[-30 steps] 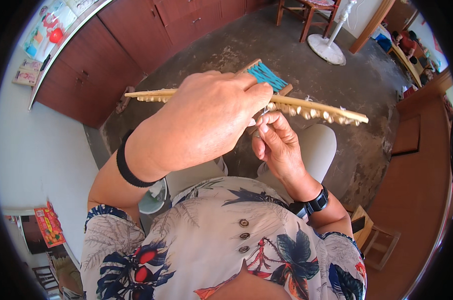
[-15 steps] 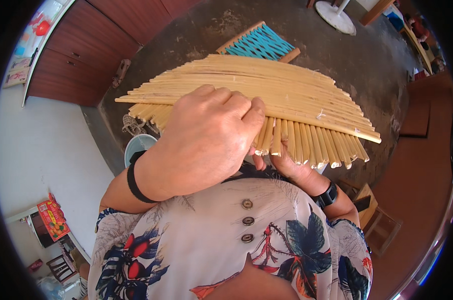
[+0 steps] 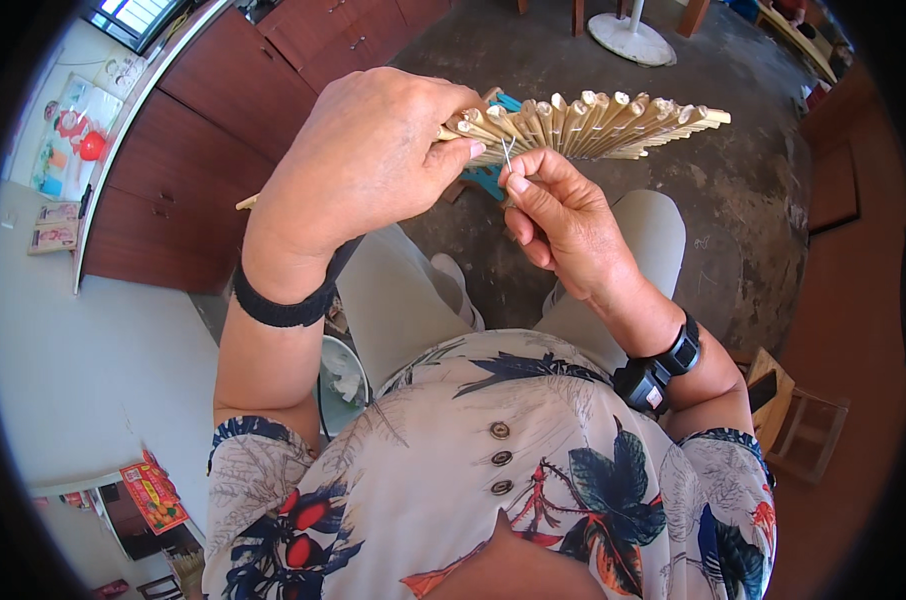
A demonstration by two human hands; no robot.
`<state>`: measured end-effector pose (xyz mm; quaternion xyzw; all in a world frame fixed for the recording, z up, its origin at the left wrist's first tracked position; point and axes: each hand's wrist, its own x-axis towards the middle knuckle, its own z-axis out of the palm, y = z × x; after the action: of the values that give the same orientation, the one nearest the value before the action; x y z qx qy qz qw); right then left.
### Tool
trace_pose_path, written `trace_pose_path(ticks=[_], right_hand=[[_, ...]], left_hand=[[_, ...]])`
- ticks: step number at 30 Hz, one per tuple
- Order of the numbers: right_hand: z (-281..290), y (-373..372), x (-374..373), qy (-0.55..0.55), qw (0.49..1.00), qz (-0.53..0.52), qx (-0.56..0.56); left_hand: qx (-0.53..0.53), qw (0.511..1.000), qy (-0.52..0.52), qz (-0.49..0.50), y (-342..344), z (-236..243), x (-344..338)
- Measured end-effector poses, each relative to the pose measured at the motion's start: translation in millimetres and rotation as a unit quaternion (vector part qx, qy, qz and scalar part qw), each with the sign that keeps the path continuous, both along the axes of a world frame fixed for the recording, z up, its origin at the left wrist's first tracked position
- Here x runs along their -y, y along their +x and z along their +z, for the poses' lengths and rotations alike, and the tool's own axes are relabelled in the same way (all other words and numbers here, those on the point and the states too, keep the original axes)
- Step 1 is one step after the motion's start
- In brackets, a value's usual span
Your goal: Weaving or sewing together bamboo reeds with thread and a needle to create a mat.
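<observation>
A mat of pale straw-coloured sticks [image 3: 593, 125], laid side by side and spread like a fan, is held up in front of me with its cut ends towards me. My left hand [image 3: 368, 145] is closed around its left end, thumb near the stick ends. Beside that thumb a thin whitish thread [image 3: 508, 158] comes off the sticks. My right hand [image 3: 568, 215], just below the mat, pinches this thread between thumb and forefinger, its other fingers curled. The left hand covers much of the mat's left part.
Partly behind the mat and hands is a low wooden stool laced with blue cord [image 3: 485, 182]. A pale bucket [image 3: 343, 385] stands by my left leg. Reddish-brown cabinets [image 3: 208, 145] line the left; a round white stand base [image 3: 631, 42] is on the far floor.
The mat has turned from its broad face to its stick ends. My right hand has come out from beneath it and now pinches the thread. My left hand has moved up and left.
</observation>
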<state>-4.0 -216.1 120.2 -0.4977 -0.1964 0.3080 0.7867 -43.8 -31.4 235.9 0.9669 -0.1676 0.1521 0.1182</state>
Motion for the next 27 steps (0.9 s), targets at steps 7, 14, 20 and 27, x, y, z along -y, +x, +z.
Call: trace_pose_path(ticks=[7,14,20,27], right_hand=[[-11,-13,2,0.057,0.997,0.012,-0.042],[-21,-40,13,0.002,0.988,0.027,-0.155],[8,2,5,0.008,0.999,-0.032,0.002],[23,29,-18,0.03,0.996,-0.079,0.043]], left_hand=[[0.032,0.999,0.028,0.01,-9,-15,7],[0.067,0.997,0.039,-0.006,-41,-33,22],[0.03,0.999,0.018,-0.018,11,-4,-3],[-0.017,0.999,-0.021,-0.024,49,19,-15]])
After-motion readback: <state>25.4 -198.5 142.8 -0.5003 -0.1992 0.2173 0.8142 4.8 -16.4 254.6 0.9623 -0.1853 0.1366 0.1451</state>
